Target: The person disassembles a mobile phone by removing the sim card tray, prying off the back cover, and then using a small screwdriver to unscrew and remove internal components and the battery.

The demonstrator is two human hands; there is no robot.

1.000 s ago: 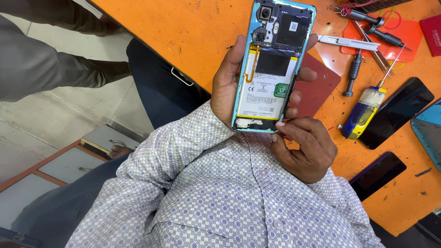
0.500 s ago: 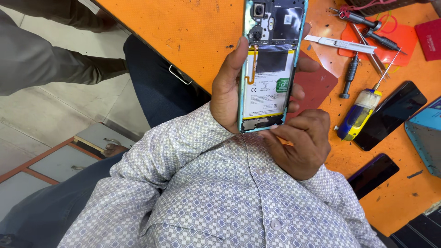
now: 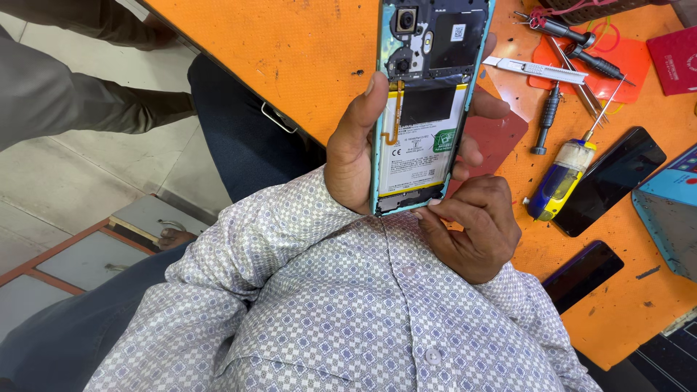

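— What has the left hand point(image 3: 353, 156) got?

— It is wrapped around an opened smartphone point(image 3: 428, 101), back cover off, held upright above the near edge of the orange table point(image 3: 290, 58). The thumb lies along the phone's left side and the fingertips point(image 3: 485, 107) show on its right side. Inside the teal frame you can see the battery point(image 3: 415, 149), the camera module and a dark shield plate above it.

— And the right hand point(image 3: 472, 229)?

— Curled narrow, with its fingertips pressed to the phone's bottom edge, just below the battery. I cannot tell whether it pinches anything there.

— What lies around them?

— Behind the phone, a reddish back cover point(image 3: 497, 141) lies flat on the table. Further toward the right side are a small dark screwdriver point(image 3: 546, 120), a white-handled blade point(image 3: 534, 70) and a blue and yellow tool with a fine tip point(image 3: 563, 181), near one another. Just beside that tool a black phone point(image 3: 610, 181) lies face up, and another dark phone point(image 3: 583, 276) sits nearer the front edge. A blue-edged panel point(image 3: 668, 210) reaches the right edge.

— Anyone else about?

— Another person's grey trousers point(image 3: 65, 94) show on the floor side, left of the table.
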